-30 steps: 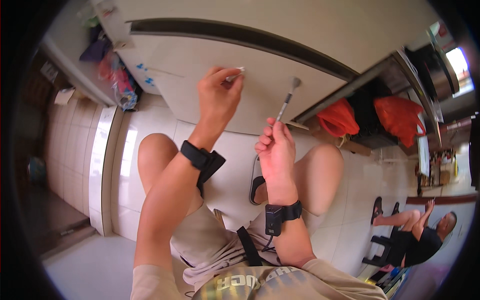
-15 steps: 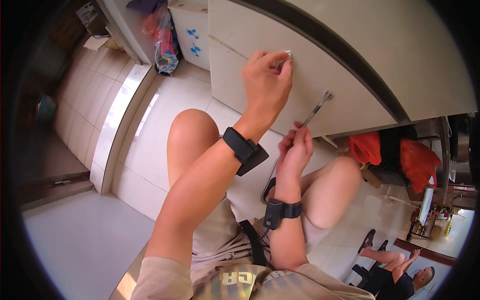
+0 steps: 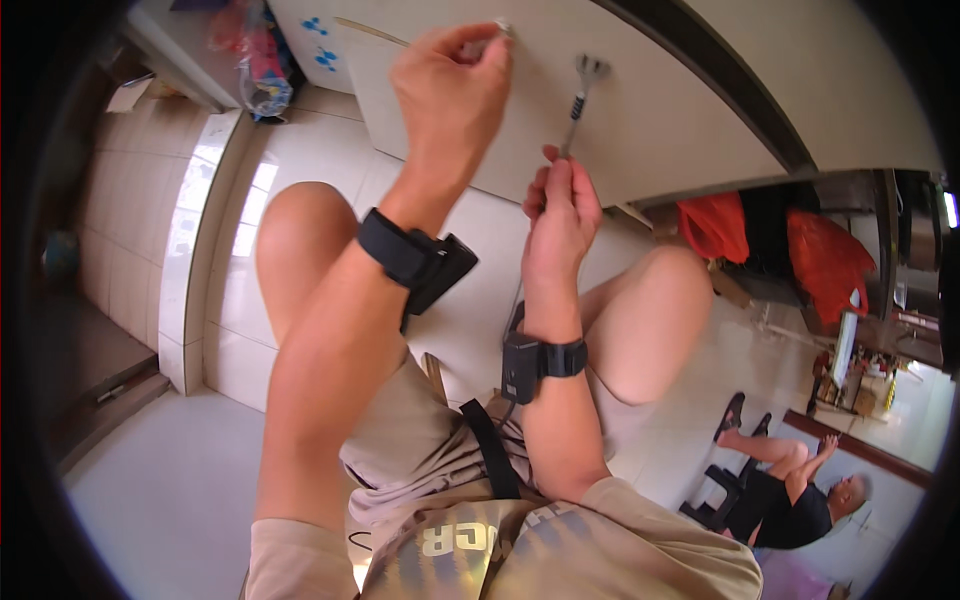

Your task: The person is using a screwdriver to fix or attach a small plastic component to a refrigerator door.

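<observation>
Before me is a pale cabinet-like panel (image 3: 660, 125). My left hand (image 3: 450, 85) is closed in a pinch on a small whitish piece (image 3: 503, 28) against or just in front of it; fingers hide most of the piece. To its right, my right hand (image 3: 565, 205) grips the lower end of a slim metal tool (image 3: 577, 108). Dark rings circle the tool's shaft, and its forked, claw-like head points up at the panel. Whether the head touches the panel I cannot tell. Each wrist wears a black strap with a box on it.
Red bags (image 3: 825, 265) hang beneath a shelf at the right. A person in dark clothes (image 3: 780, 510) sits on a black stool at lower right. Plastic-wrapped items (image 3: 262, 75) stand at upper left, near a raised tiled sill (image 3: 190, 250). My bare knees flank the work.
The whole view has shifted, so hands and panel sit higher and further left. The metal tool now stands more upright, its forked head showing clearly. Both hands keep their grip.
</observation>
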The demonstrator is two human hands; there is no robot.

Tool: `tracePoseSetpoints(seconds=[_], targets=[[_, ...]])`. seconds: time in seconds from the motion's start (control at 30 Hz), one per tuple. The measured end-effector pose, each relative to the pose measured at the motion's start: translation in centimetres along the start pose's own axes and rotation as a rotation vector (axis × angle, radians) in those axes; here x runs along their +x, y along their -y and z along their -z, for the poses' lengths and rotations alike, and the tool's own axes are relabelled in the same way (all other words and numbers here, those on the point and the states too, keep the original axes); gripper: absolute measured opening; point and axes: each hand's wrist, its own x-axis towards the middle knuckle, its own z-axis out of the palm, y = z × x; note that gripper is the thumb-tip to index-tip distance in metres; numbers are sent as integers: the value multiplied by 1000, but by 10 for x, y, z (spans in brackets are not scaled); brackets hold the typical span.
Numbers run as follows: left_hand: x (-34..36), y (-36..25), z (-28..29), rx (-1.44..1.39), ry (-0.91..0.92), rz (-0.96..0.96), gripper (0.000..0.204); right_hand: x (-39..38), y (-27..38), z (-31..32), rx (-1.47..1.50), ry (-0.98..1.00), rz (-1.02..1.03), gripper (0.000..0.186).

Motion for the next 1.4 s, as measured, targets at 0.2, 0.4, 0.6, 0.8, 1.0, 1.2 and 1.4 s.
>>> tracePoseSetpoints(seconds=[0.2, 0.4, 0.6, 0.8, 1.0, 1.2, 1.4], targets=[[-1, -8, 3, -74, 59, 139, 25, -18, -43, 32, 23, -12, -206, 22], [-5, -8, 9, -62, 94, 114, 27, -2, 3, 8, -82, 96, -28, 25], [-8, -10, 5, 39, 62, 120, 18, -20, -69, 38, -66, -92, -235, 23], [-15, 13, -3, 148, 9, -171, 15, -1, -34, 19, -118, -48, -12, 23], [-27, 21, -10, 244, 56, -132, 12, -13, -85, 40, -62, -195, -111, 19], [-16, -3, -3, 205, 105, -191, 19, -7, -32, 19, -79, -159, -11, 19], [-13, -13, -5, 172, 27, -59, 16, -22, -83, 36, -99, -251, -180, 19]])
